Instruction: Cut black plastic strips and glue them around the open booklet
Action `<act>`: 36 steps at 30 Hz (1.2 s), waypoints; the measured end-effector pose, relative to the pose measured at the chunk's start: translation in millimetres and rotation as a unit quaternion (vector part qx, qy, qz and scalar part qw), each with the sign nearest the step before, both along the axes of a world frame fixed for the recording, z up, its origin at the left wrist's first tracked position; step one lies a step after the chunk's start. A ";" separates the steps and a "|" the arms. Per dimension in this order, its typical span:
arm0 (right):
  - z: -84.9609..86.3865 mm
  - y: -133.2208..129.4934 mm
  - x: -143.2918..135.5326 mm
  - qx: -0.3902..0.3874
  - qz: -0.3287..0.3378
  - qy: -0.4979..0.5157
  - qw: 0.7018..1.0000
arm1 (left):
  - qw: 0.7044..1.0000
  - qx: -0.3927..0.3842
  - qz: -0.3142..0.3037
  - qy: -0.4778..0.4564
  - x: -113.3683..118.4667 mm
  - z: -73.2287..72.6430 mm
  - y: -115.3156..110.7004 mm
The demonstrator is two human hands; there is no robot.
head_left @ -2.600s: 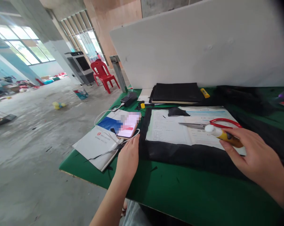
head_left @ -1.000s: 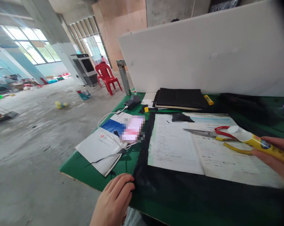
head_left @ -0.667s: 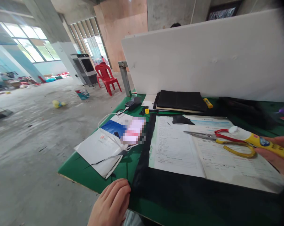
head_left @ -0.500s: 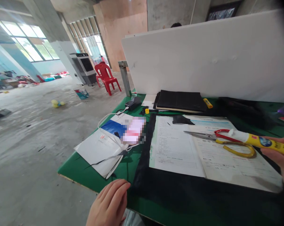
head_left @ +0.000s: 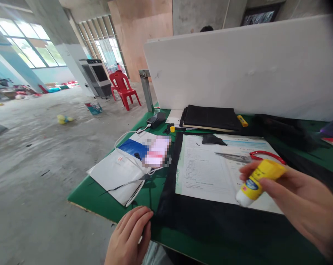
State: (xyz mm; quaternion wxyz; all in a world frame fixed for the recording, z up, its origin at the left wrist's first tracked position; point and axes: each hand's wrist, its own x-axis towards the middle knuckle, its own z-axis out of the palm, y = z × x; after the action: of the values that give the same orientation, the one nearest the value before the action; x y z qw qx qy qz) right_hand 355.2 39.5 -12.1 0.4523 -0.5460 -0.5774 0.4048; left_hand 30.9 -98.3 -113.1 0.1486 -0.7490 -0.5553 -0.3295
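Observation:
My right hand (head_left: 301,198) is closed around a yellow glue stick (head_left: 256,182), its white end tilted down over an opened paper booklet (head_left: 205,169). The booklet lies on a black cloth (head_left: 188,213). Partly hidden behind my right hand, red-handled scissors (head_left: 235,157) rest on the pages. A black scrap (head_left: 213,140) lies at the booklet's top. My left hand (head_left: 131,233) rests at the table's front edge beside the cloth's corner, fingers loosely bent, with a gap by the thumb and nothing seen in it.
On the green table (head_left: 100,197) lie a white booklet (head_left: 118,169), a blurred phone (head_left: 158,151) with a cable, and a black adapter (head_left: 156,119). A yellow cap (head_left: 172,129), a black-covered book (head_left: 210,117) and another yellow tube (head_left: 242,120) lie farther back. A white board (head_left: 238,70) stands behind.
My right hand has come in from the right edge over the booklet and turned the glue stick so its white end points down. My left hand has barely moved.

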 end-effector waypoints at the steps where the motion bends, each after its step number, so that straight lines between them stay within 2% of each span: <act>1: 5.2 -1.8 -12.6 -0.042 0.053 0.040 0.997 | 1.000 0.001 0.004 -0.010 1.3 -0.8 -0.4; 2: 10.3 -3.7 -25.4 -0.074 0.092 0.071 0.990 | 1.000 0.001 0.009 -0.020 2.8 -1.7 -0.7; 5: 22.5 -9.0 -63.3 -0.104 0.200 0.172 0.959 | 0.999 0.006 0.014 -0.044 8.1 -3.0 -1.1; 9: 23.1 -13.5 -105.4 -0.186 0.308 0.241 0.901 | 0.999 0.005 0.003 -0.045 14.2 -0.6 -1.3; 13: 7.8 -15.6 -133.7 -0.206 0.349 0.256 0.878 | 0.999 -0.020 -0.011 -0.035 16.9 2.9 -1.8; 18: -11.3 -11.1 -149.1 -0.181 0.375 0.244 0.876 | 0.998 -0.039 -0.001 -0.056 18.9 8.3 0.1; 22: -12.1 -2.6 -141.1 -0.148 0.372 0.181 0.898 | 0.996 -0.053 0.013 -0.073 18.1 13.6 2.5; 27: 13.8 3.4 -103.8 -0.087 0.342 0.098 0.930 | 0.988 -0.117 0.058 -0.080 12.4 14.7 -1.0; 29: 26.5 5.1 -83.9 -0.023 0.309 -0.034 0.950 | 0.980 -0.153 0.058 -0.110 11.9 15.1 -4.0; 30: 30.8 6.4 -73.7 0.015 0.288 -0.122 0.950 | 0.975 -0.168 0.055 -0.133 12.3 15.8 -5.4; 33: 28.8 14.8 -43.9 0.106 0.232 -0.352 0.901 | 0.956 -0.201 0.057 -0.208 15.8 20.0 -8.1; 36: 5.3 29.1 -14.7 0.094 0.198 -0.500 0.838 | 0.943 -0.203 0.061 -0.255 19.2 23.5 -7.9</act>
State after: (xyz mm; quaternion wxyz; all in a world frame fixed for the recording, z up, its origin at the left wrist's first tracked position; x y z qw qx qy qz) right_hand 340.5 68.6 -6.8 0.0618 -0.5031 -0.8561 0.1011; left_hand 50.2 -106.2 -89.6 -0.1334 -0.6184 -0.6747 -0.3803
